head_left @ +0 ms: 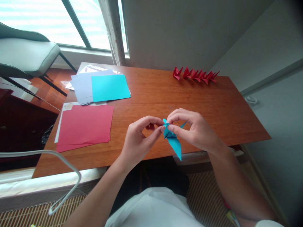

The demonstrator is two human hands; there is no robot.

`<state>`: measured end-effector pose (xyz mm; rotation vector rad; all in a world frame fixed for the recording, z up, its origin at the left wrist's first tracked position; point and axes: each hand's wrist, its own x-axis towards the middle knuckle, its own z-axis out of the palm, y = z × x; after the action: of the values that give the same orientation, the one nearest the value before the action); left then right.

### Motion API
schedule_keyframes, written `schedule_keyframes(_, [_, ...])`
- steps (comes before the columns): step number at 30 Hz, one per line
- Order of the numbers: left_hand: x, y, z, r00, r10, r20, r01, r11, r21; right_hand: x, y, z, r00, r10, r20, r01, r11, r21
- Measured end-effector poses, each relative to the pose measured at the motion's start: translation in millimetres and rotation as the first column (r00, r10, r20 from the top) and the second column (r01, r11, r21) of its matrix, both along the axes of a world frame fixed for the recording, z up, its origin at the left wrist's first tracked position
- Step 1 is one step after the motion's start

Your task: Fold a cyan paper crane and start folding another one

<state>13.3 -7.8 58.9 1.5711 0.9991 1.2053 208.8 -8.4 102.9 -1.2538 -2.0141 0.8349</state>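
Left hand [139,135] and right hand [196,130] pinch one small, bright-blue folded paper figure [172,139]

The pointed blue figure is held up at the near edge of the brown wooden counter [146,94], in front of the person's body. The left hand is closed to a pinch, thumb and index fingertip meeting at the figure's left side, the other fingers curled under. The right hand pinches just beside it, thumb nearer the person and bent fingers behind, at the compact upper part. Neither hand is open; both have hold of the same paper. Gripping so close together probably suits a tiny, layered spot, where one hand can brace the folds while the other works them. One broad blue point hangs free toward the person, and a narrow one shows past the right thumb, perhaps left ungripped so that neither gets crushed. The exact crease under the fingertips is hidden.

At the far right, a row of small, red folded paper figures [198,75] stands along the back edge, seemingly lined up there to leave the middle free for the hands. On the left, a flat, bright-blue paper sheet [110,88] lies on a stack of pale sheets [81,85], with flat, red paper sheets [85,124] nearer the person. Sorting them by colour on that side likely makes them easy to reach.
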Motion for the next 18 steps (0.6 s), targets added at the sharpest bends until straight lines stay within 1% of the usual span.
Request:
schedule_keyframes(9, [0.9, -0.5, 2.7, 0.999, 0.01, -0.039, -0.009, 1.0, 0.022, -1.0, -1.4, 4.0, 0.999, 0.012, 0.04, -0.012, 1.0, 0.016])
schedule_keyframes(18, [1.7, -1.9, 2.3, 0.996, -0.042, 0.076, 0.051, 0.99, -0.13, -2.3, -1.9, 5.4, 0.999, 0.005, 0.047, -0.006, 1.0, 0.015])
